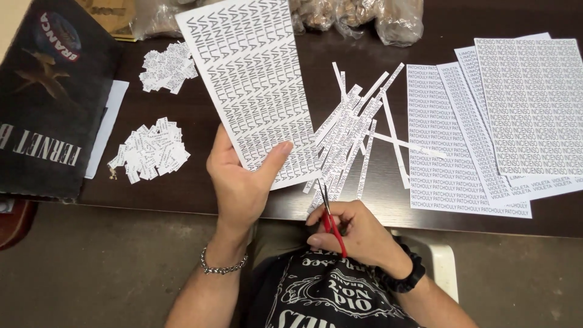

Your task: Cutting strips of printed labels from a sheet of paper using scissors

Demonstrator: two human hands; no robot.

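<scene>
Head view, from the wearer's lap outward. Nearest, the right hand (355, 234) has its grip clamped on red-handled scissors (331, 222); the finger loops are hidden inside the fist, and whether the blades are apart is hard to make out. Beside it, the left hand (243, 182), a chain bracelet (223, 266) on its wrist, has its grip closed on the lower edge of one printed label sheet (255, 79), thumb on top, fingers hidden beneath. The sheet is held tilted above the dark bench (200, 115), and its top is cut off by the frame. Between the hands and beyond them lies a loose heap of cut paper strips (352, 140), too overlapped to count. To the left lie two piles of small cut labels (150, 152), beside a dark box (48, 103) partly out of frame. To the right, about five overlapping printed sheets (486, 121). Farthest, clear plastic bags (364, 15), contents indistinct, are cut off at the top.
</scene>
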